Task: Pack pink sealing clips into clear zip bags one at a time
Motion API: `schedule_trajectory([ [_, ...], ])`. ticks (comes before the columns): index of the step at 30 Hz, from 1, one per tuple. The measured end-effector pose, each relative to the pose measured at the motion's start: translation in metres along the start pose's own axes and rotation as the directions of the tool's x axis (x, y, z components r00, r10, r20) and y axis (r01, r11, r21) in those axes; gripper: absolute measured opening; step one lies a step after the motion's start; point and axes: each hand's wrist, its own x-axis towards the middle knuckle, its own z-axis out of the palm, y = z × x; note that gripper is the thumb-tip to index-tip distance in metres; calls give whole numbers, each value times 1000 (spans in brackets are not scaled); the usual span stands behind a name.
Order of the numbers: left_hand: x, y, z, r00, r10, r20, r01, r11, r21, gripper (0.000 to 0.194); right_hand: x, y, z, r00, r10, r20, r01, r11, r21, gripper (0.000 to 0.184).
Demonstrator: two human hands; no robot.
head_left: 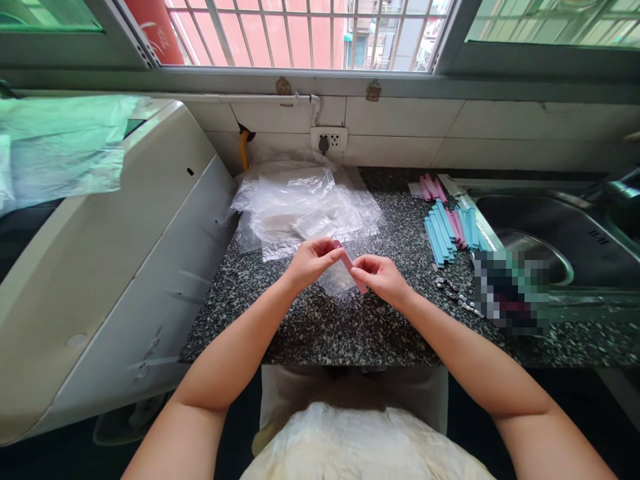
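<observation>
Over the speckled granite counter (320, 327), my left hand (311, 261) and my right hand (383, 277) meet on a pink bar-shaped clip (350, 265). Both hands are closed in a pinch, the left on the clip's upper end, the right on its lower end. A small clear plastic bag (336, 280) hangs at the clip between my hands. A pile of clear plastic bags (300, 207) lies just behind my hands.
Several blue clips (440, 233) and pink clips (433, 188) lie right of my hands beside a steel sink (555, 233). A small beaded chain (455, 293) lies on the counter. A white appliance (100, 267) stands left. A wall socket (329, 140) sits under the window.
</observation>
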Motion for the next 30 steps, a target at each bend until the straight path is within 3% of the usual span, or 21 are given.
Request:
schedule_trajectory([
  [30, -1, -1, 0, 1000, 0, 13, 0, 999, 35, 25, 0, -2, 0, 1000, 9, -4, -9, 999, -41, 22],
])
